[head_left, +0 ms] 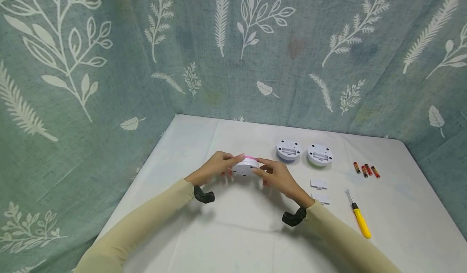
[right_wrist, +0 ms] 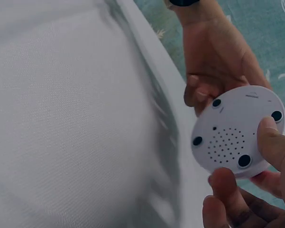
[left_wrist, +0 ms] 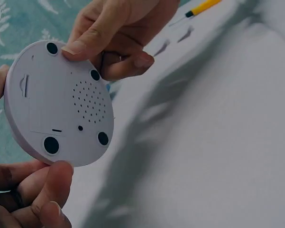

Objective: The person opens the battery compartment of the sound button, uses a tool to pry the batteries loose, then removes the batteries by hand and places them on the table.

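Both hands hold up a round white device (head_left: 245,168) between them, with a pink band at its far edge. Its flat underside (left_wrist: 61,109) shows a cluster of small holes, dark round feet and a battery cover in place. My left hand (head_left: 215,168) grips it at the left edge. Thumb and fingers of my right hand (head_left: 279,179) pinch the right edge, the thumb lying on the underside in the right wrist view. The side turned away from the wrist cameras is hidden.
Two similar white devices, one left (head_left: 288,149) and one right (head_left: 320,155), lie upside down with uncovered battery compartments. Nearer are two white battery covers (head_left: 319,184). Farther right lie several red-and-black batteries (head_left: 365,171) and a yellow-handled screwdriver (head_left: 361,222). A patterned curtain (head_left: 237,82) borders the white table (head_left: 233,240).
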The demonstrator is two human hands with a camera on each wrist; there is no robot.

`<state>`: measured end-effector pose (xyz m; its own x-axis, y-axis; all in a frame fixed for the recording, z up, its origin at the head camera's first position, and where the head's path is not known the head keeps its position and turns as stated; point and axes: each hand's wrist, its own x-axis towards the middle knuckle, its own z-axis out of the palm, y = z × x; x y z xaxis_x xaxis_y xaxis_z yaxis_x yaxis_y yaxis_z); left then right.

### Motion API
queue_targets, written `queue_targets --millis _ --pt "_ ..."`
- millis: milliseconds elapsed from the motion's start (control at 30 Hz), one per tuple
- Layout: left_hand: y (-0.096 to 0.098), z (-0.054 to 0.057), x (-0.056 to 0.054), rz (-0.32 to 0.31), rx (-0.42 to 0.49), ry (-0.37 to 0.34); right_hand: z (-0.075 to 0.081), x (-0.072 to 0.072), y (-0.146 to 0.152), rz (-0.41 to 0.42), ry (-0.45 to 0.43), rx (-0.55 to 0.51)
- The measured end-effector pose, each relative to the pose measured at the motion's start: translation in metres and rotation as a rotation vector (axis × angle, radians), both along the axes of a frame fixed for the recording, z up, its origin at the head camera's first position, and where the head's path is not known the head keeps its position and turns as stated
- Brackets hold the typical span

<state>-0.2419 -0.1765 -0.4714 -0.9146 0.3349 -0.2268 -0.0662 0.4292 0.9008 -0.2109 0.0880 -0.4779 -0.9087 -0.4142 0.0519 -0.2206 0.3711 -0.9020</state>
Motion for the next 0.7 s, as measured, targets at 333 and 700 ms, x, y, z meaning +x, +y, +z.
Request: queue_targets --millis 333,700 --pt "0.007 0.001 0.003 -0.106 0.013 -0.028 0.005 0.007 0.015 -0.026 -0.096 0.021" --pt "0.008 -0.009 0.011 -0.291 0.282 -0.375 -0.001 0.015 0.019 -0.067 -0.102 0.008"
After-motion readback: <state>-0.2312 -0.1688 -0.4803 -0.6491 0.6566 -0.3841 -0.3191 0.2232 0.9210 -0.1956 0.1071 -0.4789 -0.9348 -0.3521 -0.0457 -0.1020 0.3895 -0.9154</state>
